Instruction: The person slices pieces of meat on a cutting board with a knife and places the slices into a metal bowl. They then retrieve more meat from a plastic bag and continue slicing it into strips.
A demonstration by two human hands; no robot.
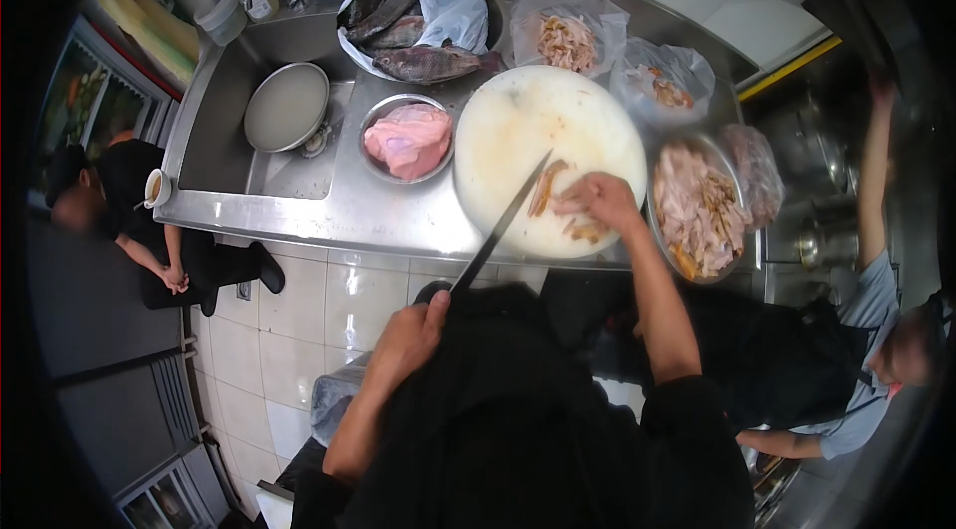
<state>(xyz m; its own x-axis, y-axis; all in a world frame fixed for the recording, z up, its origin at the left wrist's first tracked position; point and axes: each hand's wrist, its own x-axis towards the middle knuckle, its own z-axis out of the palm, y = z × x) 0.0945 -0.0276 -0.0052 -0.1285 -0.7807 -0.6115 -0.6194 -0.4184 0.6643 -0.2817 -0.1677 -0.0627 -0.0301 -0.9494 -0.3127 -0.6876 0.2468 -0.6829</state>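
My left hand (406,338) is closed round the handle of a long knife (508,215). The blade slants up over the near left part of a round white cutting board (538,126), its tip beside a strip of browned meat (544,188). Over the board, just right of that strip, is my right hand (601,200), its fingers bent a little and apart; nothing can be made out in them. Below these fingers lie some small browned meat pieces (586,231). To the right, a metal bowl (652,230) holds a heap of sliced meat (699,205).
Left of the board sit a bowl of raw pink meat (407,140) and a bowl of whole fish (428,63). Bags of cut meat (568,39) (665,86) line the back. A sink (214,155) holds a round pan (287,108). One person (149,220) is left, another (817,360) right.
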